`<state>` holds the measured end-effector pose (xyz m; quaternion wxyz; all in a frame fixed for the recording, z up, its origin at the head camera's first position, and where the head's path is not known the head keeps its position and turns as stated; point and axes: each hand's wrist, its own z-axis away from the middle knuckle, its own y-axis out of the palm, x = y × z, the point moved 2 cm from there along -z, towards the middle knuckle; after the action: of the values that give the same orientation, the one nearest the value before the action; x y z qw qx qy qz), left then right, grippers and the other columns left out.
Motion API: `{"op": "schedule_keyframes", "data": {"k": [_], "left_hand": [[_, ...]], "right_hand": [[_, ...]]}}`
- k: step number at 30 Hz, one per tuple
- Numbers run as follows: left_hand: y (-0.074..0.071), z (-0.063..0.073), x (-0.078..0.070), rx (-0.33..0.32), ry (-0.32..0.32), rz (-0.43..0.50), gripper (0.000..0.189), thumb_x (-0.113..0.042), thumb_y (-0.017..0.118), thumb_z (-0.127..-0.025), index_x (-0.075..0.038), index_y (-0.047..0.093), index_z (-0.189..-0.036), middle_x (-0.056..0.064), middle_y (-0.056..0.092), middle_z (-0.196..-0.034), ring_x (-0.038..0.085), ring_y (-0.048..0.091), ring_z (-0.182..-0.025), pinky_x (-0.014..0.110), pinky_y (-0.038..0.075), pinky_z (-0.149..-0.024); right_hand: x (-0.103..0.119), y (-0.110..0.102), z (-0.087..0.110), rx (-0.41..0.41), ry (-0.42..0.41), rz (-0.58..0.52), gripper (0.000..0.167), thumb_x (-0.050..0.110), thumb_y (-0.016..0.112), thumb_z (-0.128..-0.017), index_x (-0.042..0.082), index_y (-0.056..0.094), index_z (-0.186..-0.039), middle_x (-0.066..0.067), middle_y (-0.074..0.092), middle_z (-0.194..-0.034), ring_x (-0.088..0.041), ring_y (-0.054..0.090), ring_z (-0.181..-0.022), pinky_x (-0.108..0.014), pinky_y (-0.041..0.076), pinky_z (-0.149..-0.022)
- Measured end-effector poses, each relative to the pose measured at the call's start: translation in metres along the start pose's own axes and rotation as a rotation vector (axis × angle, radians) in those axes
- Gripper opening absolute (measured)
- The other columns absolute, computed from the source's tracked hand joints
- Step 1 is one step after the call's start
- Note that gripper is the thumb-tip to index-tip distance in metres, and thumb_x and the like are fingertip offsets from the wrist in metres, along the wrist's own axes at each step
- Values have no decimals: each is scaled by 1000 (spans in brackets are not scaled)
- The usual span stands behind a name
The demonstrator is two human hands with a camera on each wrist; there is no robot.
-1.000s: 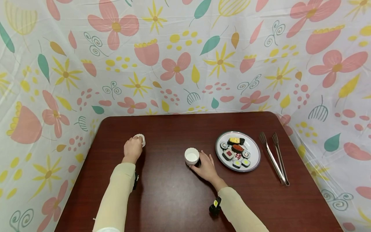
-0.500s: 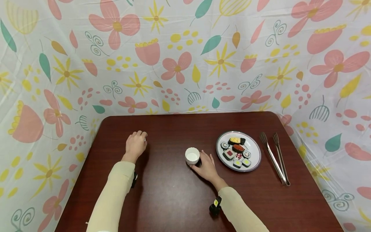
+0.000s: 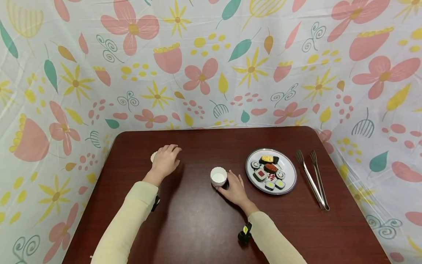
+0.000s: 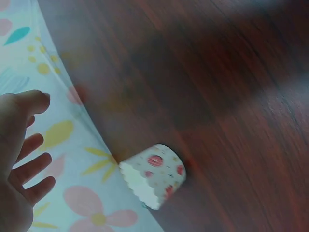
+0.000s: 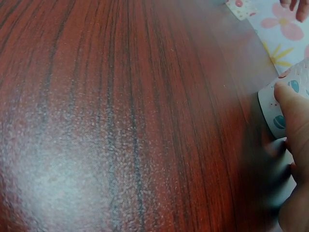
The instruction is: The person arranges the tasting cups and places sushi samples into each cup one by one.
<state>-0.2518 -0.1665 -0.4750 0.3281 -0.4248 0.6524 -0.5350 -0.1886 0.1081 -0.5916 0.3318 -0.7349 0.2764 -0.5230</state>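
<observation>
the left hand (image 3: 166, 161), fingers loosely apart and empty, hovers beside the printed cup (image 4: 154, 174) at ten o'clock on the worktop (image 3: 194, 227). the right hand (image 3: 235, 190) holds the white cup (image 3: 218, 178) near the middle, thumb and fingers at its side; the plate (image 3: 291, 176) lies at its three o'clock. both cups look light, thin-walled, probably crushable: pinch gently, below the scalloped rim.

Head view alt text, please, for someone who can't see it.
A person's right hand holds a scalloped baking cup on a dark reddish-brown table; the left hand partly hides a second cup. At right, sushi on a plate and metal tongs.
</observation>
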Motion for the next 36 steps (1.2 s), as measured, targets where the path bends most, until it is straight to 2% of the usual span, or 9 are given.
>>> {"op": "schedule_keyframes", "data": {"k": [10,21,26,36], "left_hand": [[-9,-6,-27,50,48,43,55,-29,71,-79,-13,51,-128,11,45,-137,30,44,-123,45,37,-99],[-11,-8,-71,-6,214,60,67,-36,74,-74,-14,49,-132,9,46,-136,27,47,-120,43,39,-96],[-7,-6,-92,-28,303,67,63,-36,74,-75,-14,51,-129,6,49,-131,24,48,-117,41,41,-94],[5,1,-124,-48,403,43,40,-33,71,-78,-17,61,-113,-2,59,-112,17,53,-105,34,42,-92]], "right_hand": [[-1,2,0,6,12,-4,63,36,75,-72,9,52,-123,-12,55,-126,-30,40,-129,-60,20,-104],[-1,1,-1,17,15,1,61,35,75,-73,10,51,-123,-10,55,-126,-30,40,-129,-61,20,-104],[-2,2,-1,17,11,-3,63,35,75,-73,11,50,-125,-10,55,-126,-30,40,-129,-62,20,-104],[-1,2,-1,10,17,-7,61,34,74,-74,9,51,-125,-12,55,-126,-32,40,-128,-63,20,-102]]}}
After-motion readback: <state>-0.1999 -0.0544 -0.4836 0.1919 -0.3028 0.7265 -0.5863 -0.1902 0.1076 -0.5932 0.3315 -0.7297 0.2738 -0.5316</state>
